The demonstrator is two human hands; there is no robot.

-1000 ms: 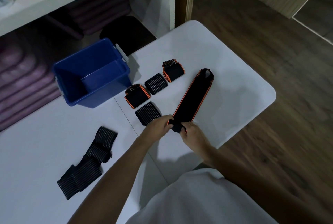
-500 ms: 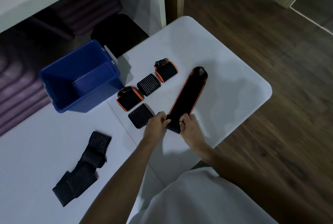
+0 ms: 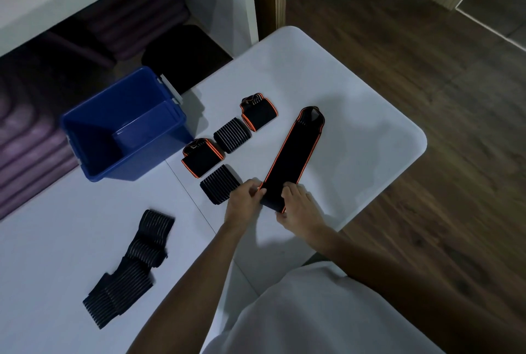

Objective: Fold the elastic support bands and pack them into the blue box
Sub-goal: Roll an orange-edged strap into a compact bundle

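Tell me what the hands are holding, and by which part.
Both the left hand and the right hand pinch the long black band with orange edges at its folded near end.

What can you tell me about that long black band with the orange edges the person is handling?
The long black band looks like soft stretchy fabric, trimmed in orange along both long edges. It lies flat and stretched out on the white table, running diagonally away from the person, its far end rounded with a loop-like opening. The near end is being folded over: the left hand and right hand each pinch a side of it.
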